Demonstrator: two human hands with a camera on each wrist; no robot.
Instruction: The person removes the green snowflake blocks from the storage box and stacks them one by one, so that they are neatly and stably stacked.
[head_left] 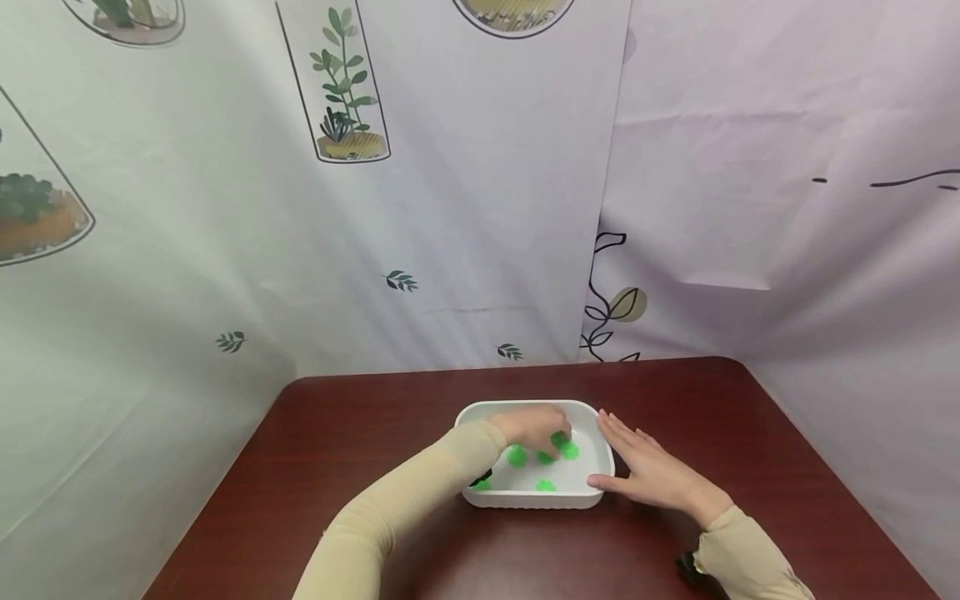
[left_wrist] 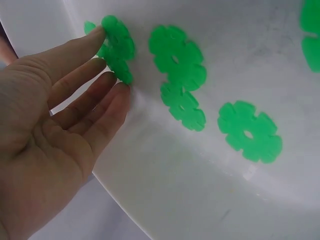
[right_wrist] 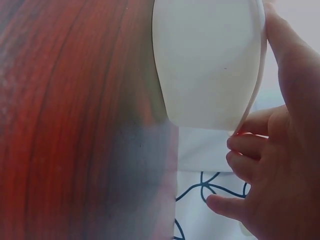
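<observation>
A white plastic tub (head_left: 534, 501) stands on the table with several green flower-shaped plastic discs (left_wrist: 249, 132) inside, notched round the edge and pierced in the middle. My left hand (head_left: 532, 426) reaches into it from the left. In the left wrist view, the thumb and fingertips pinch one green disc (left_wrist: 118, 42) at the tub's far part; fingers partly hide it. My right hand (head_left: 651, 468) rests against the tub's right rim, fingers extended and thumb apart. The right wrist view shows its fingers touching the edge of the tub (right_wrist: 210, 65) from outside.
The dark red-brown wooden table (head_left: 360, 425) has rounded far corners. Behind it and at both sides hangs a pale cloth (head_left: 487, 208) printed with plants. Another disc (head_left: 546, 485) lies by the tub's near wall. A dark wrist strap (head_left: 692, 570) shows at the right sleeve.
</observation>
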